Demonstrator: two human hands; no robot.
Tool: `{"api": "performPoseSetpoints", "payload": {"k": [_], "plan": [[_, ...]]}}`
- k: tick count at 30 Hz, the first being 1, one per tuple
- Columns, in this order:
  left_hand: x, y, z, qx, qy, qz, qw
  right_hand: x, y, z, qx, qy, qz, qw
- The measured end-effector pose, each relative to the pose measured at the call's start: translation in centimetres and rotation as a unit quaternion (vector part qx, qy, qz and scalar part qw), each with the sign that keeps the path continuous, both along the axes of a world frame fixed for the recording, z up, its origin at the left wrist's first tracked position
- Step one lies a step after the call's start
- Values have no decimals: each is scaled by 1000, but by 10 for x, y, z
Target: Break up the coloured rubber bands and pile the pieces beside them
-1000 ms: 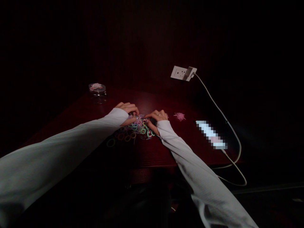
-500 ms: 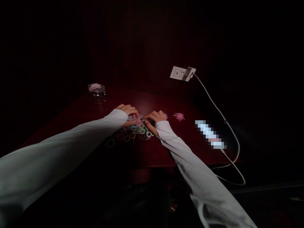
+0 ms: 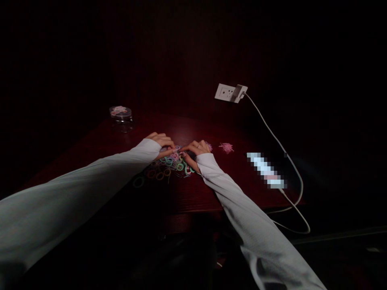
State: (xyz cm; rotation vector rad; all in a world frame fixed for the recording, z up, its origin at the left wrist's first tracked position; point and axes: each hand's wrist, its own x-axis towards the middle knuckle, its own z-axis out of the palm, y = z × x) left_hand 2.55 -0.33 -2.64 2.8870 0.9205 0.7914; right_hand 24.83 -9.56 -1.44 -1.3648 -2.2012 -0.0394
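Note:
A scatter of small coloured rubber bands (image 3: pixel 169 166) lies on a dark red wooden table (image 3: pixel 187 193). My left hand (image 3: pixel 162 143) rests at the pile's far left edge, fingers curled and pinched on bands. My right hand (image 3: pixel 196 150) sits at the pile's right edge, fingers bent and pinched toward the left hand over the same bands. Both arms wear light long sleeves. What exactly each pinch holds is too small and dim to make out.
A small clear jar (image 3: pixel 121 114) with bands stands at the table's back left. A little pink heap (image 3: pixel 226 147) lies right of my hands. A lit phone (image 3: pixel 265 170) lies further right, its white cable (image 3: pixel 290 161) running to a wall socket (image 3: pixel 230 93). The surroundings are dark.
Both hands stay at the pile, with fingertips drawing slightly closer together. The view has shifted a little.

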Motion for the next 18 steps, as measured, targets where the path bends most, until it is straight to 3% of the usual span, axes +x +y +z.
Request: {"api": "performPoseSetpoints", "payload": {"k": [8, 14, 18], "plan": [[-3, -5, 15, -39, 4, -8, 999, 1, 4, -4, 2, 7, -4, 1000], [2, -10, 16, -31, -51, 10, 998, -2, 6, -3, -15, 6, -26, 1000], [4, -18, 19, -33, -55, 9, 998, -5, 8, 0, -36, -10, 10, 999]]}}
